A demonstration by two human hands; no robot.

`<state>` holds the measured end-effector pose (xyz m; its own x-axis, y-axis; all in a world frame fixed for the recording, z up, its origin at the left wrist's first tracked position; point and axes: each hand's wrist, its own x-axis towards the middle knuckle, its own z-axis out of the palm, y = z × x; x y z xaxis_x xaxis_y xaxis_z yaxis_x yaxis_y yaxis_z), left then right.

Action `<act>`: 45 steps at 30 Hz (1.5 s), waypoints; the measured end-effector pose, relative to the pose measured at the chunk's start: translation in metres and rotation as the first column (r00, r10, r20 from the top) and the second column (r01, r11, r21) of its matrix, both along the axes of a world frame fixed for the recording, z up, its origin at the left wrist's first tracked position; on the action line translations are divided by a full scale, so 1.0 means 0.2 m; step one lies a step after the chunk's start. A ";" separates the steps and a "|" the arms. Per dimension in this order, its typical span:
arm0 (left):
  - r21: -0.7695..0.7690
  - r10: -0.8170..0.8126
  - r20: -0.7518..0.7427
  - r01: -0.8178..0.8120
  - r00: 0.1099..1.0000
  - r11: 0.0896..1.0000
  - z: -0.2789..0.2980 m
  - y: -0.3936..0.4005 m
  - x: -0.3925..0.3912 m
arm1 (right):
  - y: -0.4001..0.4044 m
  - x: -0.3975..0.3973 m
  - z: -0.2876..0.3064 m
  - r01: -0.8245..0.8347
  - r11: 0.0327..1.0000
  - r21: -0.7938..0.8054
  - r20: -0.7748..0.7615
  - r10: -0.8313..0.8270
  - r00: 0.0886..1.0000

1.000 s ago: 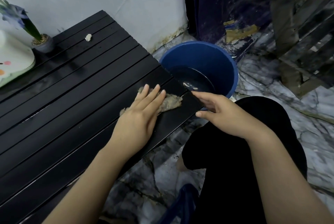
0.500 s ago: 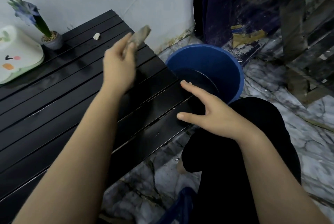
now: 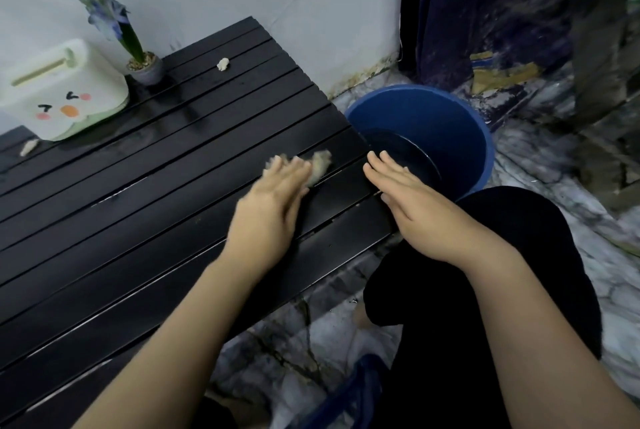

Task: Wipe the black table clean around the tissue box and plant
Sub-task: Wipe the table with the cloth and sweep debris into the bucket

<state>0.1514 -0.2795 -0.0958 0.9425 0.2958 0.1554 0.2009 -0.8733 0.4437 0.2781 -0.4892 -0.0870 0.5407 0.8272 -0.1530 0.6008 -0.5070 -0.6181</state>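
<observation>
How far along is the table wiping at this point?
Partly done. The slats near the plant look wet. In hand: the left hand presses the rag flat near the table's bucket end. Left: two crumbs, one by the wall, one beside the tissue box.

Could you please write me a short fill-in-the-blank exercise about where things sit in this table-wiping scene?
1. The left hand presses a rag flat on the black ____.
2. The bucket beside the table is ____ in colour.
3. The potted plant stands between the tissue box and the ____.
4. The right hand, fingers straight, rests at the table's edge nearest the ____.

Missing words: table; blue; wall; bucket
</observation>
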 end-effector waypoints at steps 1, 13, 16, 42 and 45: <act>-0.014 -0.067 0.001 0.067 0.998 0.998 0.01 -0.06 -0.05 | 0.00 0.00 0.00 -0.001 1.000 -0.002 -0.002 0.001 1.000; -0.260 0.064 0.204 -0.009 0.977 0.966 0.06 -0.06 -0.32 | 0.06 -0.04 -0.01 0.068 0.997 0.037 0.133 -0.072 0.988; -0.130 0.284 0.049 -0.276 0.958 0.952 0.03 0.02 -0.28 | 0.14 -0.05 0.00 0.042 0.998 0.041 0.189 -0.049 0.981; 0.198 0.832 -0.147 -0.808 0.535 0.555 -0.13 1.34 -0.61 | 1.05 -0.15 -0.09 -0.251 0.965 -0.070 0.357 0.259 0.897; 0.219 0.743 -0.094 -0.714 0.663 0.665 -0.11 1.37 -0.38 | 1.06 -0.14 -0.10 -0.256 0.964 -0.071 0.382 0.263 0.886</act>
<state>0.0746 -0.0063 -0.1169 0.4482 0.8848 0.1274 0.8569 -0.4658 0.2208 0.2498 -0.2776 -0.1066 0.3266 0.9451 0.0069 0.9012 -0.3092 -0.3037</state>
